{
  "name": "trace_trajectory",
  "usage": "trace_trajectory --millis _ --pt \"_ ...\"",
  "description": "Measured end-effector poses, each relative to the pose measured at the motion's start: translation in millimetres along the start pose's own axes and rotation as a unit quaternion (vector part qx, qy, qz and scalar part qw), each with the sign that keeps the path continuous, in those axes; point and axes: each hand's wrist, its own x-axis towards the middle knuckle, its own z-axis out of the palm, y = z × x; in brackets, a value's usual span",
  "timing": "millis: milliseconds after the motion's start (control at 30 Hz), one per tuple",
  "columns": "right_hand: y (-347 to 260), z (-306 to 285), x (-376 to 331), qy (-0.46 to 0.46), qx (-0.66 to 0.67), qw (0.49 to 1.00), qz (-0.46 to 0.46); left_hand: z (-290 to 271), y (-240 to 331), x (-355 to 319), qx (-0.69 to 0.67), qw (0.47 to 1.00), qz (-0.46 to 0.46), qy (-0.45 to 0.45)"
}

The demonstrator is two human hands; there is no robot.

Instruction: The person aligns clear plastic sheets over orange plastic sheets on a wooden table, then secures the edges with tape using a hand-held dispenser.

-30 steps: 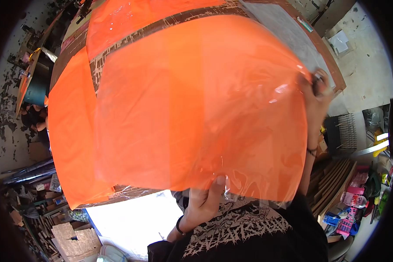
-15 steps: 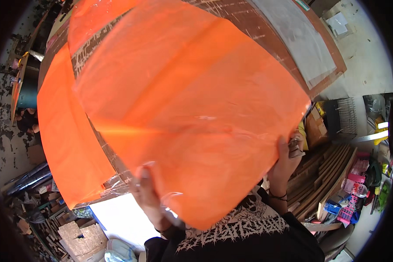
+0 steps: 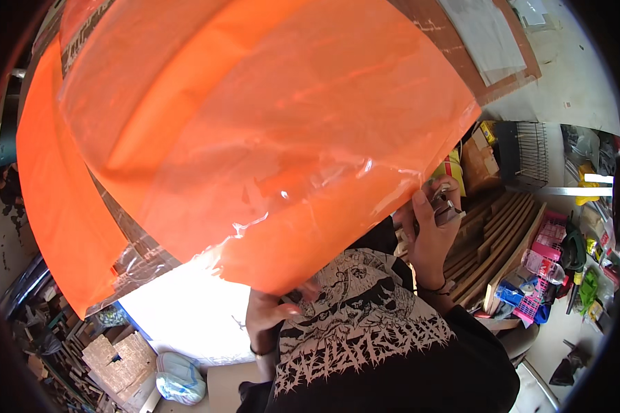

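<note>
Up close, at the bottom of the frame, a black shirt with a white print (image 3: 365,337) fills the foreground. Just above it the left hand (image 3: 272,313) pinches the lower corner of a big orange sheet (image 3: 269,131) in a clear plastic wrap (image 3: 310,182), fingers closed on the edge. Right of centre, the right hand (image 3: 430,230) is closed on the sheet's right edge, and it seems to hold a small dark object too; what that is I cannot tell. The sheet is held up in the air and covers most of the upper and middle frame.

Because the wrap is loose and wrinkled along the lower edge, the sheet could slide out of it or crease if either pinch slackens. It also hides most of what lies beneath.

Behind it, a second orange sheet (image 3: 55,220) lies at the left on a brown board (image 3: 461,51), with a pale sheet (image 3: 489,34) at the upper right. Further off, the right side shows stacked wooden slats (image 3: 496,241), a wire cage (image 3: 527,155) and pink crates (image 3: 548,241); the lower left holds cardboard scraps (image 3: 117,361) on a cluttered floor.
</note>
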Motion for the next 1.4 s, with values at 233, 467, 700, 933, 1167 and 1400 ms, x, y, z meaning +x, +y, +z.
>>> trace_trajectory --millis 233,467,700,933,1167,1400 --pt "-7.6 0.6 -8.1 -0.025 0.042 0.999 -0.003 -7.0 -28.9 19.7 0.234 0.955 0.056 -0.176" --pt "-10.2 7.5 -17.4 -0.034 0.077 0.996 0.011 58.4 -12.4 81.6 0.319 0.923 0.175 -0.128" --pt "-15.0 -30.0 -16.4 -0.179 0.076 0.973 0.126 85.1 -19.1 88.9 0.264 0.963 0.047 -0.022" --pt "-19.2 -51.3 -19.5 -0.339 0.062 0.905 0.251 92.7 -26.0 94.9 0.161 0.987 -0.019 0.008" --pt "-27.5 -43.4 -8.6 -0.366 -0.020 0.897 0.247 91.0 -14.1 101.5 0.164 0.985 -0.008 -0.044" --pt "-34.9 -26.2 -2.6 -0.337 -0.029 0.909 0.245 88.7 -0.2 101.4 0.264 0.964 0.013 -0.040"
